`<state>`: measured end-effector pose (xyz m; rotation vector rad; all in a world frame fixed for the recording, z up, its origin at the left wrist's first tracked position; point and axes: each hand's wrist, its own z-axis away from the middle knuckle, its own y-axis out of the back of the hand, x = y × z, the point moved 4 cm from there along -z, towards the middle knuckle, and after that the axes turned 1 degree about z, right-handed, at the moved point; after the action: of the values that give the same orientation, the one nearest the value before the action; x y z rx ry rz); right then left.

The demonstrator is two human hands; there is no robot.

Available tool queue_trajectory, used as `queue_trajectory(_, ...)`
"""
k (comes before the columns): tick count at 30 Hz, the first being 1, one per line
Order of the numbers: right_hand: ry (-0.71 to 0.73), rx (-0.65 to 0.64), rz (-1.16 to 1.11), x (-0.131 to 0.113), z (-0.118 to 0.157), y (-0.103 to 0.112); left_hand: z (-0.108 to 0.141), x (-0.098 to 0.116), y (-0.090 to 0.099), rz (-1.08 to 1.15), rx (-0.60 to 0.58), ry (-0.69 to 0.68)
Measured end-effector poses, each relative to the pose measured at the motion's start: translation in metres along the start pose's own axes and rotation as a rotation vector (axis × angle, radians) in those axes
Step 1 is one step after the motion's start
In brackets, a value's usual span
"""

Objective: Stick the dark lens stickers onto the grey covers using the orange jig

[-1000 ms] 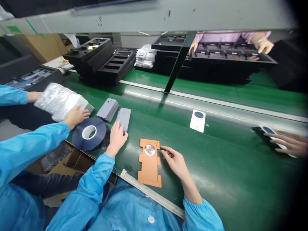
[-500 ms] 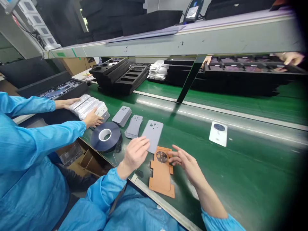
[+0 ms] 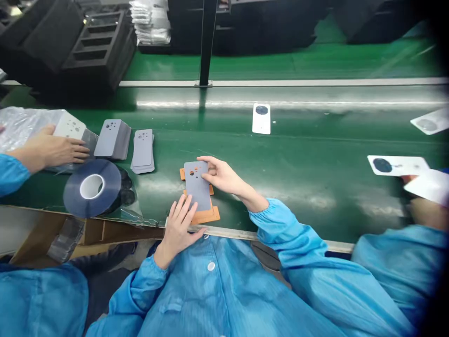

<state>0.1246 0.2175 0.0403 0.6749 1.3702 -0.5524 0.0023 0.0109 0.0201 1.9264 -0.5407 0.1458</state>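
Observation:
A thin grey phone back panel [image 3: 198, 189] with several round holes near its top lies over an orange fixture plate [image 3: 205, 216], whose edges stick out around it. My left hand [image 3: 178, 228] rests at the panel's lower left side, fingers stretched out and fingertips touching it. At the upper right edge, the thumb and fingers of my right hand [image 3: 222, 176] grip the panel. The part of the fixture beneath the panel is hidden. To the left are a small stack of grey panels [image 3: 142, 149] and a taller stack [image 3: 110, 139].
A large tape roll [image 3: 77, 189] stands left, near a co-worker's hand [image 3: 52, 149] on wrapped white panels [image 3: 68, 126]. White phone backs [image 3: 261, 124] lie beyond and to the right, where another person's sleeve [image 3: 403, 267] shows. A dark post [image 3: 207, 47] rises behind.
The grey panel has moved from beyond the orange fixture onto it. My right hand has gone from hovering to gripping the panel's edge; my left fingers have spread. The view has turned right and down.

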Motion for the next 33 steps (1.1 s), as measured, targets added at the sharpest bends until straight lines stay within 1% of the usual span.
queue_trajectory(3, 0.011, -0.051, 0.134, 0.006, 0.008, -0.006, 0.006, 0.0, -0.008, -0.011, -0.074, 0.004)
queue_trajectory(5, 0.044, -0.069, 0.231, 0.007, 0.012, -0.007, 0.008, -0.001, -0.012, -0.006, -0.096, -0.001)
queue_trajectory(7, 0.119, -0.042, 0.367, 0.005, 0.015, -0.007, 0.009, -0.001, -0.016, 0.002, -0.095, -0.009)
queue_trajectory(9, 0.213, 0.015, 0.547, 0.002, 0.017, -0.006, 0.009, -0.003, -0.018, 0.003, -0.081, -0.022)
queue_trajectory(11, 0.275, 0.059, 0.725, 0.002, 0.018, -0.008, 0.009, -0.003, -0.019, -0.003, -0.074, -0.042)
queue_trajectory(13, 0.279, 0.064, 0.863, 0.006, 0.017, -0.011, 0.009, -0.003, -0.02, -0.007, -0.076, -0.057)
queue_trajectory(17, 0.189, 0.011, 1.044, 0.018, 0.018, -0.018, 0.008, -0.004, -0.02, 0.007, -0.081, -0.054)
queue_trajectory(19, 0.171, -0.006, 1.109, 0.02, 0.02, -0.024, 0.007, -0.004, -0.019, 0.017, -0.08, -0.049)
queue_trajectory(20, 0.188, -0.024, 1.133, 0.02, 0.023, -0.028, 0.007, -0.003, -0.019, 0.016, -0.081, -0.047)
queue_trajectory(24, 0.368, -0.14, 1.192, 0.023, 0.037, -0.052, 0.01, -0.001, -0.021, 0.002, -0.08, -0.021)
queue_trajectory(26, 0.426, -0.108, 1.218, 0.029, 0.04, -0.057, 0.01, -0.001, -0.023, 0.01, -0.057, -0.026)
queue_trajectory(29, 0.42, -0.067, 1.239, 0.041, 0.034, -0.059, 0.009, -0.005, -0.029, -0.006, -0.072, 0.002)
queue_trajectory(33, 0.351, -0.099, 1.244, 0.047, 0.023, -0.059, 0.008, -0.01, -0.031, 0.047, -0.088, 0.079)
